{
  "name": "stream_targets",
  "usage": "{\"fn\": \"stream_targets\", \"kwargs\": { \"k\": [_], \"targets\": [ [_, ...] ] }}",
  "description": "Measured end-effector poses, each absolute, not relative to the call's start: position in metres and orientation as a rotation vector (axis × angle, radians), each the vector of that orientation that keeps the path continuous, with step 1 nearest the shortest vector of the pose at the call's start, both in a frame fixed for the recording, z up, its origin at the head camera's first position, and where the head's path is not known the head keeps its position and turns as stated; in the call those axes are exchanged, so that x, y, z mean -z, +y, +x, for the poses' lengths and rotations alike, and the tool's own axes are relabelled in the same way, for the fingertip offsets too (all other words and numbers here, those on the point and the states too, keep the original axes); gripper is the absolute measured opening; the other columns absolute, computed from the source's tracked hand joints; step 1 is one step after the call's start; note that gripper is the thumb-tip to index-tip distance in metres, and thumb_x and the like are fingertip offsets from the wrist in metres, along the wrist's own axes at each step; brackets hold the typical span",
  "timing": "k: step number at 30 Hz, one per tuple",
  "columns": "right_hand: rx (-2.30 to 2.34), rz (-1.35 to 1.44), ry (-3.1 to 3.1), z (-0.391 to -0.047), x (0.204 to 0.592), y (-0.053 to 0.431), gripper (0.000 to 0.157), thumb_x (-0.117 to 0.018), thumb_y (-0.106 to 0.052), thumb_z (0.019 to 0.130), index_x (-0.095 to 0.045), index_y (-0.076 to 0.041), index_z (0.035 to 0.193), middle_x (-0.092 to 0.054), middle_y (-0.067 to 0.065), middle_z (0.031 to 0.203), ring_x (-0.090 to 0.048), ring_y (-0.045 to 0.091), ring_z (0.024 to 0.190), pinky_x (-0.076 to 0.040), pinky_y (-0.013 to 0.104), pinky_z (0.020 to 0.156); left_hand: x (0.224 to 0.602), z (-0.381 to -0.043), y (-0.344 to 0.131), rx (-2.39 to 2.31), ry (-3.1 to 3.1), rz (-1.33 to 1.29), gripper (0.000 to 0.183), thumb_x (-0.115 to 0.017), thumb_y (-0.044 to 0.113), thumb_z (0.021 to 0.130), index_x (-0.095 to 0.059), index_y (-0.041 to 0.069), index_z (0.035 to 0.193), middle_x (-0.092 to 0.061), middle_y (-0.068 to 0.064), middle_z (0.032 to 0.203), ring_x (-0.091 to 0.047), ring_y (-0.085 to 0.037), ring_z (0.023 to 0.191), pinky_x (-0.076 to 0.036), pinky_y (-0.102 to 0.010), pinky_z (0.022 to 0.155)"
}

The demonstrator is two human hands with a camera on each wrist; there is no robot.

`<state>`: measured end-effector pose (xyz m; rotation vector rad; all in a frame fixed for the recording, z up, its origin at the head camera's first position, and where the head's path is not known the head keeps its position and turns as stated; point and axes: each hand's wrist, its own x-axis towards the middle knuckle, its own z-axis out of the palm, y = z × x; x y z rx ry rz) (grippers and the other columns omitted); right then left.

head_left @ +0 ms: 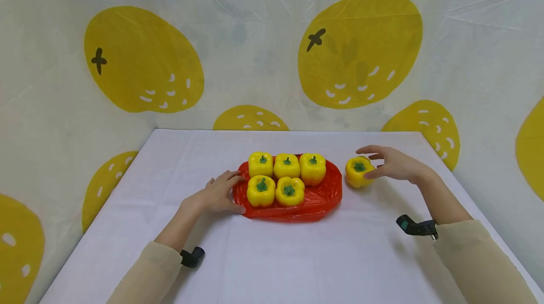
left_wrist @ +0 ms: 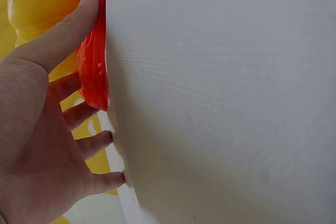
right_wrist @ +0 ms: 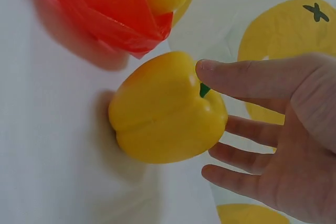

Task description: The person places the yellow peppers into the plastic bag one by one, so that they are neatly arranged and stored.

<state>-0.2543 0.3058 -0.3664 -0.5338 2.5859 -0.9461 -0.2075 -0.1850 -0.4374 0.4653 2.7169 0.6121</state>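
Note:
Several yellow bell peppers [head_left: 260,192] with green stems stand in two rows on a flattened red plastic bag [head_left: 320,196]. My left hand [head_left: 218,193] is at the bag's left end, its fingers spread along the edge and thumb against the red plastic [left_wrist: 94,72]. Right of the bag, a single yellow bell pepper [head_left: 355,179] rests on the table. My right hand [head_left: 395,164] hovers around it from the right. In the right wrist view the thumb lies by the stem of that pepper [right_wrist: 163,114], with the other fingers loosely extended on its far side.
A white cloth covers the table [head_left: 276,261]. Behind it hangs a pale curtain [head_left: 250,49] printed with large yellow fruit shapes. The back row of peppers fills the bag's left and middle, and bare red plastic shows at its right front.

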Motion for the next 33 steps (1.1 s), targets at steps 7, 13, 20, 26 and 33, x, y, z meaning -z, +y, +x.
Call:
{"fn": "stream_targets", "kwargs": {
  "k": [7, 13, 20, 26, 33],
  "targets": [
    [0.941, -0.552, 2.547, -0.257, 0.375, 0.312, 0.073, -0.078, -0.014, 0.089, -0.042, -0.006, 0.152, -0.038, 0.026, 0.155, -0.038, 0.053, 0.136, -0.043, 0.071, 0.100, 0.438, -0.208, -0.185, -0.614, 2.721, 0.476, 0.087, -0.086, 0.045, 0.079, -0.047, 0.018, 0.152, -0.032, -0.014, 0.163, -0.017, -0.040, 0.153, -0.012, -0.071, 0.117],
    [0.955, -0.571, 2.524, -0.257, 0.376, 0.315, 0.075, -0.076, -0.012, 0.089, -0.040, -0.006, 0.154, -0.035, 0.025, 0.157, -0.037, 0.054, 0.137, -0.042, 0.070, 0.101, 0.437, -0.209, -0.184, -0.607, 2.724, 0.463, 0.088, -0.086, 0.044, 0.080, -0.046, 0.018, 0.153, -0.031, -0.013, 0.164, -0.015, -0.039, 0.154, -0.010, -0.070, 0.118],
    [0.950, -0.601, 2.522, -0.256, 0.378, 0.314, 0.071, -0.074, -0.010, 0.091, -0.041, -0.004, 0.154, -0.038, 0.027, 0.155, -0.039, 0.057, 0.133, -0.042, 0.072, 0.100, 0.437, -0.209, -0.185, -0.619, 2.724, 0.474, 0.088, -0.086, 0.045, 0.079, -0.047, 0.017, 0.153, -0.032, -0.014, 0.163, -0.016, -0.040, 0.153, -0.011, -0.071, 0.117],
    [0.938, -0.579, 2.546, -0.255, 0.383, 0.313, 0.064, -0.076, -0.012, 0.090, -0.047, -0.006, 0.148, -0.045, 0.026, 0.148, -0.045, 0.054, 0.129, -0.047, 0.066, 0.099, 0.439, -0.207, -0.186, -0.607, 2.715, 0.461, 0.089, -0.086, 0.045, 0.079, -0.046, 0.018, 0.154, -0.032, -0.013, 0.163, -0.016, -0.039, 0.154, -0.010, -0.070, 0.117],
    [0.950, -0.543, 2.590, -0.253, 0.382, 0.312, 0.065, -0.081, -0.016, 0.087, -0.048, -0.007, 0.143, -0.047, 0.022, 0.143, -0.047, 0.048, 0.127, -0.049, 0.065, 0.098, 0.439, -0.206, -0.186, -0.630, 2.724, 0.465, 0.087, -0.086, 0.045, 0.079, -0.047, 0.019, 0.153, -0.032, -0.013, 0.163, -0.016, -0.039, 0.154, -0.009, -0.070, 0.117]
  ]
}}
